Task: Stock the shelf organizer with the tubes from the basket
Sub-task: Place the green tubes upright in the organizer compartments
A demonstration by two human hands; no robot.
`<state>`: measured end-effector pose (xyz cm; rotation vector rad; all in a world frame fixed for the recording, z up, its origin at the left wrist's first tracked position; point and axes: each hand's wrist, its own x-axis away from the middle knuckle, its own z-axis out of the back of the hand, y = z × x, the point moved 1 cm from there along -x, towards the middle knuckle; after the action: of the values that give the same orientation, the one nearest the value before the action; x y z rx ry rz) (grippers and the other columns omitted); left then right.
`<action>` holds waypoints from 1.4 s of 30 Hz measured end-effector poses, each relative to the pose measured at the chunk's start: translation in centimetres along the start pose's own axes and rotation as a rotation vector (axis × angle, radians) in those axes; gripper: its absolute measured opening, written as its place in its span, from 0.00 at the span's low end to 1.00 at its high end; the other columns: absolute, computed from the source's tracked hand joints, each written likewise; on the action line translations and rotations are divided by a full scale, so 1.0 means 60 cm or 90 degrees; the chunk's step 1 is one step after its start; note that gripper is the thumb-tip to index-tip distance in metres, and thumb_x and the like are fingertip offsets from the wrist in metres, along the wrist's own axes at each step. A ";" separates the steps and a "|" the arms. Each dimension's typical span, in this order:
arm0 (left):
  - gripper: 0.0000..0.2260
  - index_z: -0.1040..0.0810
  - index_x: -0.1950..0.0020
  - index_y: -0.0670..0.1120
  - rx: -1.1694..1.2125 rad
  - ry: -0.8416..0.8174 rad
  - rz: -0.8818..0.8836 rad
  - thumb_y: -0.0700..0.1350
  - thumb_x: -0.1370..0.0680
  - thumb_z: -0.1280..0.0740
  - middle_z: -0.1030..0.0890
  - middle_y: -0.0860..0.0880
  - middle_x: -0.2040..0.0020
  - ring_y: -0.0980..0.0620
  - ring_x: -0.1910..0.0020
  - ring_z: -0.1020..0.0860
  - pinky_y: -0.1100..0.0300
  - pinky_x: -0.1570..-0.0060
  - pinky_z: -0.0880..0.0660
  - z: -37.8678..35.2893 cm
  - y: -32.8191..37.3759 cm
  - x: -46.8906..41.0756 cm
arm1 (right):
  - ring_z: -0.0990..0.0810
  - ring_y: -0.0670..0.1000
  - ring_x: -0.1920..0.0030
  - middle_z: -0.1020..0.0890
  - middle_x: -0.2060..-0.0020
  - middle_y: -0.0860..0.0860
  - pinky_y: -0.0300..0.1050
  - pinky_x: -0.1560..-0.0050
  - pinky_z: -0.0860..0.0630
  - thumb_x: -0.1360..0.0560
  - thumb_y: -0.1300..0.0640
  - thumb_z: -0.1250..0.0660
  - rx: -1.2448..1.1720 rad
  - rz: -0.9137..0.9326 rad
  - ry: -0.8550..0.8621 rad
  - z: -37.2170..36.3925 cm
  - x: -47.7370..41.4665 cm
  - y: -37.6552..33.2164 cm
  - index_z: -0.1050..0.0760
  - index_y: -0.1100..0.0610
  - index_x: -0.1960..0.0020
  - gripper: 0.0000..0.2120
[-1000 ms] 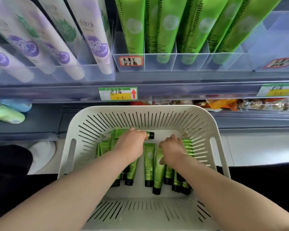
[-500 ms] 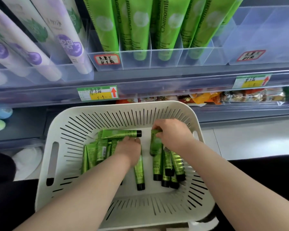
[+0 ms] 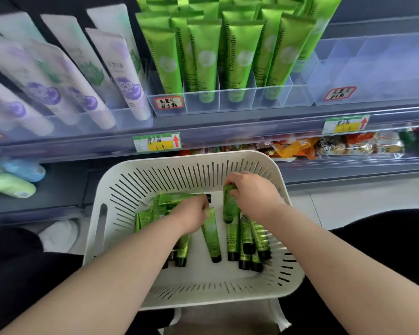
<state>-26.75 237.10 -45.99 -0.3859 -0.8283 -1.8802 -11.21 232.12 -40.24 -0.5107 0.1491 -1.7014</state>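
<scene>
A white slotted basket (image 3: 121,187) sits in front of me with several small green tubes with black caps on its floor. My left hand (image 3: 191,213) reaches down among them and grips a green tube (image 3: 212,234) by its crimped end. My right hand (image 3: 254,193) pinches the top of another green tube (image 3: 229,204) and holds it upright above the pile. Above, a clear shelf organizer (image 3: 240,100) holds several tall green Chamomile tubes; the clear compartments at its right (image 3: 373,76) hold nothing.
White and purple tubes (image 3: 65,76) lean in the organizer at upper left. Price tags (image 3: 156,142) hang on the shelf edge. The lower shelf holds snack packets (image 3: 336,146) at right and green and blue bottles (image 3: 12,180) at left. Pale floor tiles show on the right.
The view tilted up, showing more of the shelf. My right hand has raised its tube higher off the pile. My left hand has closed on a tube in the middle.
</scene>
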 end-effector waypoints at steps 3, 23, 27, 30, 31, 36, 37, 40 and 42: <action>0.08 0.24 0.41 0.46 0.017 0.119 -0.031 0.42 0.19 0.38 0.20 0.44 0.46 0.43 0.48 0.22 0.52 0.49 0.24 0.033 0.020 0.027 | 0.23 0.52 0.50 0.23 0.48 0.48 0.44 0.59 0.26 0.23 0.62 0.39 -0.004 0.014 0.054 0.023 0.017 -0.004 0.26 0.49 0.42 0.13; 0.10 0.24 0.39 0.50 -0.032 0.619 -0.341 0.44 0.18 0.40 0.21 0.46 0.49 0.43 0.49 0.24 0.53 0.56 0.29 0.335 0.367 0.168 | 0.27 0.60 0.47 0.24 0.49 0.55 0.48 0.59 0.38 0.22 0.62 0.42 0.069 -0.055 0.505 0.350 0.103 0.053 0.27 0.53 0.39 0.14; 0.10 0.24 0.39 0.54 -0.060 0.652 -0.321 0.46 0.19 0.40 0.28 0.47 0.53 0.40 0.53 0.25 0.55 0.57 0.34 0.367 0.429 0.129 | 0.29 0.60 0.47 0.24 0.50 0.55 0.49 0.59 0.39 0.22 0.62 0.42 0.062 -0.065 0.538 0.391 0.087 0.081 0.27 0.53 0.40 0.13; 0.10 0.23 0.41 0.56 -0.101 0.628 -0.281 0.45 0.20 0.39 0.25 0.45 0.50 0.41 0.51 0.25 0.54 0.53 0.31 0.383 0.454 0.082 | 0.29 0.59 0.48 0.25 0.50 0.55 0.50 0.58 0.36 0.23 0.63 0.42 0.037 -0.035 0.543 0.408 0.066 0.095 0.27 0.53 0.40 0.14; 0.10 0.22 0.42 0.56 -0.122 0.619 -0.270 0.44 0.20 0.38 0.23 0.45 0.49 0.41 0.49 0.25 0.54 0.52 0.31 0.387 0.459 0.068 | 0.29 0.59 0.48 0.25 0.50 0.54 0.50 0.57 0.34 0.23 0.63 0.42 0.028 -0.027 0.545 0.412 0.060 0.098 0.27 0.53 0.40 0.14; 0.10 0.21 0.43 0.52 -0.247 0.569 -0.223 0.42 0.20 0.38 0.19 0.49 0.45 0.44 0.43 0.24 0.53 0.42 0.33 0.392 0.478 0.016 | 0.28 0.59 0.48 0.25 0.52 0.54 0.53 0.54 0.29 0.24 0.63 0.41 0.000 0.013 0.573 0.429 0.042 0.103 0.26 0.54 0.42 0.13; 0.10 0.21 0.43 0.52 -0.265 0.561 -0.214 0.41 0.21 0.37 0.19 0.49 0.45 0.44 0.43 0.23 0.53 0.41 0.34 0.391 0.479 0.011 | 0.28 0.59 0.48 0.25 0.52 0.54 0.52 0.55 0.30 0.24 0.64 0.41 -0.002 0.020 0.578 0.432 0.038 0.104 0.26 0.54 0.42 0.13; 0.10 0.21 0.45 0.52 -0.290 0.553 -0.217 0.41 0.22 0.37 0.18 0.49 0.47 0.44 0.43 0.24 0.52 0.42 0.35 0.391 0.479 0.000 | 0.28 0.58 0.48 0.25 0.52 0.53 0.50 0.56 0.33 0.24 0.63 0.41 0.006 0.023 0.576 0.436 0.025 0.107 0.26 0.54 0.43 0.12; 0.08 0.23 0.49 0.54 -0.275 0.565 -0.238 0.41 0.22 0.38 0.19 0.49 0.48 0.45 0.43 0.26 0.51 0.42 0.36 0.391 0.478 0.002 | 0.28 0.58 0.48 0.24 0.51 0.53 0.49 0.56 0.35 0.23 0.63 0.41 0.012 0.020 0.576 0.434 0.016 0.108 0.26 0.54 0.42 0.12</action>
<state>-3.50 245.77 -18.44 0.3766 0.1214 -2.2689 5.32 234.68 -19.20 0.3099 0.7803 -1.7900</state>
